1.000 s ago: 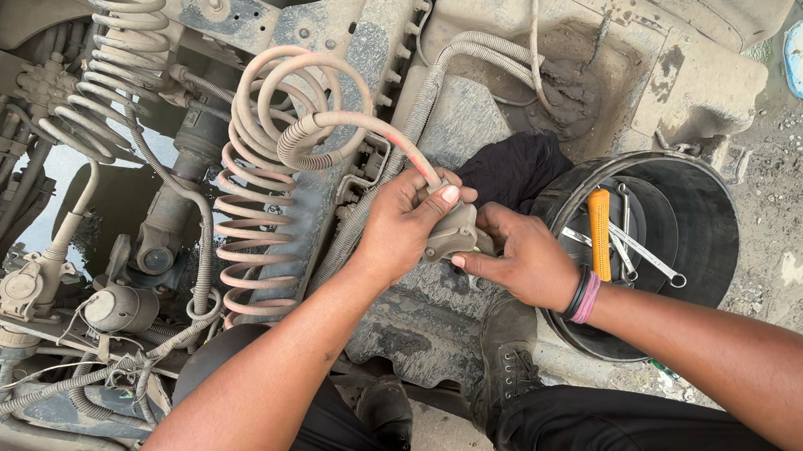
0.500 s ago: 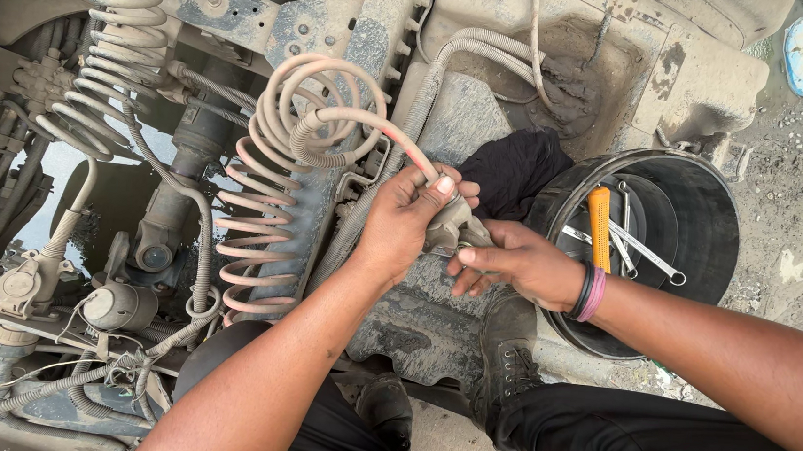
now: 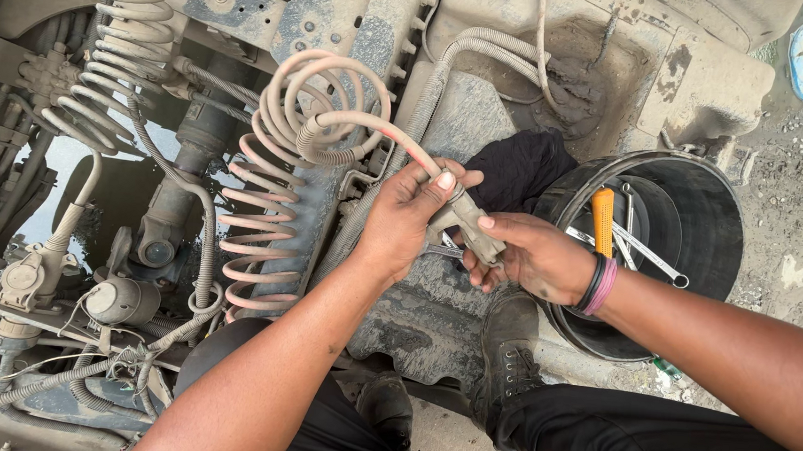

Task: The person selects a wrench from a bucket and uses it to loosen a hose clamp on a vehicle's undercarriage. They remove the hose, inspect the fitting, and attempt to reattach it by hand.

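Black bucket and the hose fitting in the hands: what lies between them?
In the head view, only the right hand lies between the fitting and the bucket.

Dusty pink coiled hose (image 3: 278, 165) with a grey-tan metal fitting (image 3: 465, 228). Black bucket (image 3: 703, 218) holding an orange-handled tool (image 3: 603, 208) and silver wrenches (image 3: 640, 250). Black cloth (image 3: 519, 168). Pink and black wristbands (image 3: 597, 284).

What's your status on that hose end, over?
Left hand and right hand both gripping the metal fitting on the pink coiled hose. Black rag just behind. Tool bucket at right, clear of the grip.
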